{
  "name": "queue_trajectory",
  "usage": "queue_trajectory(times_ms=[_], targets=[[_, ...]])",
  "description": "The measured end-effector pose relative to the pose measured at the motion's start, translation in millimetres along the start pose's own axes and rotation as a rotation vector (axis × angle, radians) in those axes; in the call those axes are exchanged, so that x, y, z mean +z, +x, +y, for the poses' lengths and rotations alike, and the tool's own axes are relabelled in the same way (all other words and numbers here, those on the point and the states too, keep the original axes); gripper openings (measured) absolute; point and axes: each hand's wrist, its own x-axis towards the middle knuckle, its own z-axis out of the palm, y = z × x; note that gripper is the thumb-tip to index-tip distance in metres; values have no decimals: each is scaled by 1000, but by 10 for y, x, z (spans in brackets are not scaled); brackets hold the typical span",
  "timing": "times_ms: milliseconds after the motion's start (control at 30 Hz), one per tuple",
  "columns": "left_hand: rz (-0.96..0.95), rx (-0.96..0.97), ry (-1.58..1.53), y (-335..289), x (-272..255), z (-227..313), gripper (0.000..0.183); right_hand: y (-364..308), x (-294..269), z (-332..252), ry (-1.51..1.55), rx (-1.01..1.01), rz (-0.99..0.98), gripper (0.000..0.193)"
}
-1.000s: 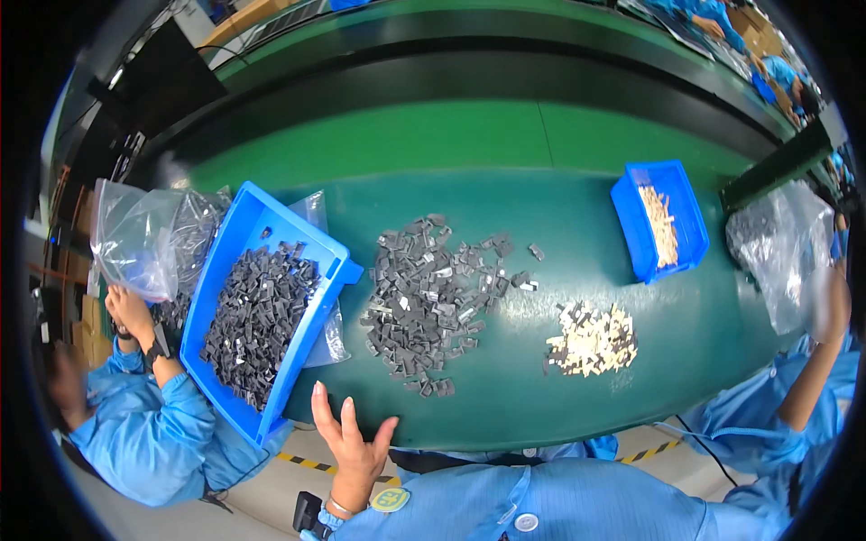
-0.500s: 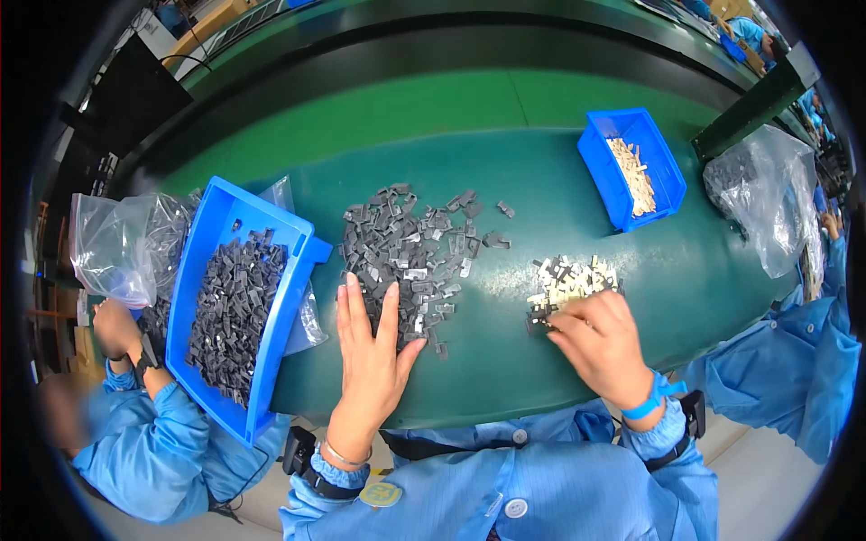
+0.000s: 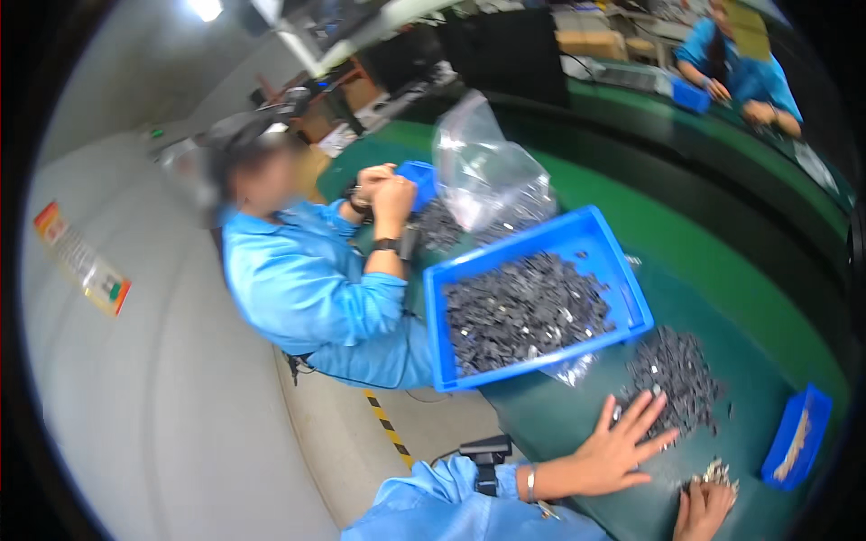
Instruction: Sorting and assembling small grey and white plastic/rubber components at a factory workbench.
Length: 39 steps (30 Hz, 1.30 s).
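Observation:
My left hand (image 3: 618,455) lies open with its fingers spread, fingertips on the near edge of a heap of small dark grey plastic parts (image 3: 678,383). To its right, at the lower edge of the picture, my right hand (image 3: 708,510) reaches to a small pile of cream and dark pieces (image 3: 717,472). Its fingers are bent together at that pile; whatever they pinch is too small and hidden to name. Beyond my left hand stands a large blue bin (image 3: 541,359), which holds many more of the dark grey parts.
A small blue bin (image 3: 774,473) with cream pieces stands at the right on the green tabletop (image 3: 550,424). Clear plastic bags (image 3: 483,171) lie behind the large bin. A co-worker in a blue jacket (image 3: 316,288) sits on the left, hands at another blue bin (image 3: 419,180).
My view has swung strongly to the left, so the bins and both hands now appear lower right. My left hand stays spread at the grey heap, my right at the cream pile.

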Motion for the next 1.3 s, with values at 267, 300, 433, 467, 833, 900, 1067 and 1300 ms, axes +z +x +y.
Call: queue_trajectory(times_ms=[267, 300, 433, 467, 833, 900, 1067, 1300], targets=[[91, -68, 95, -1, 157, 131, 61, -7, 24, -43, 28, -112, 10, 22], [115, -55, 111, 14, 163, 126, 60, -27, 29, -67, 26, -100, 19, 22], [79, -13, 204, 197, 246, 126, 54, -256, 315, -4, -9, -73, 261, 21], [69, -17, 248, 182, 153, 112, 51, -82, 211, -84, 89, -51, 236, 18], [-253, 263, -20, 342, -292, 569, 53, -301, -25, 346, 467, 392, 479, 12], [-315, 325, -70, 318, -135, 616, 52, -369, -24, 395, 555, 523, 461, 10], [-307, 403, -134, 283, 262, 690, 55, -496, 197, 558, 656, 722, 636, 9], [-167, 382, -203, 396, 504, 796, 66, -253, 346, 432, 906, 643, 587, 12]])
